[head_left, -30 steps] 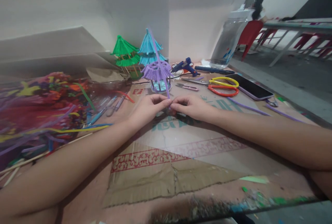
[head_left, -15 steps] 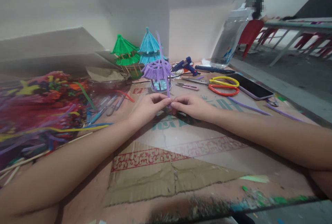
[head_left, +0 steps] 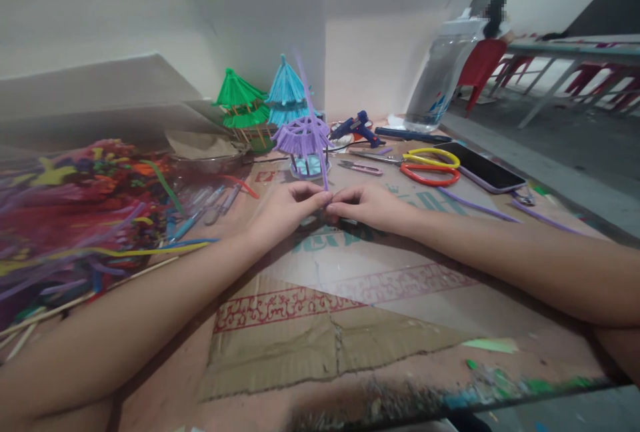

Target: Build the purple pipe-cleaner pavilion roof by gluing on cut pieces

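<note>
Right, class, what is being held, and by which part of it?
A purple strip, near its lower end, pinched by the left hand; whether the right hand beside it also grips cannot be told.

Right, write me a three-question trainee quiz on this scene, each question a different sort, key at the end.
1. Multiple choice: what rises from where the left hand and the right hand meet?
A) a blue pen
B) a purple strip
C) a wooden stick

2. True or false: neither hand touches the scissors.

3. Fill in the colour: at the back, the green model stands next to a ____ model.

Key:
1. B, the purple strip.
2. True; the scissors lie beyond the right hand.
3. Light blue.
</note>
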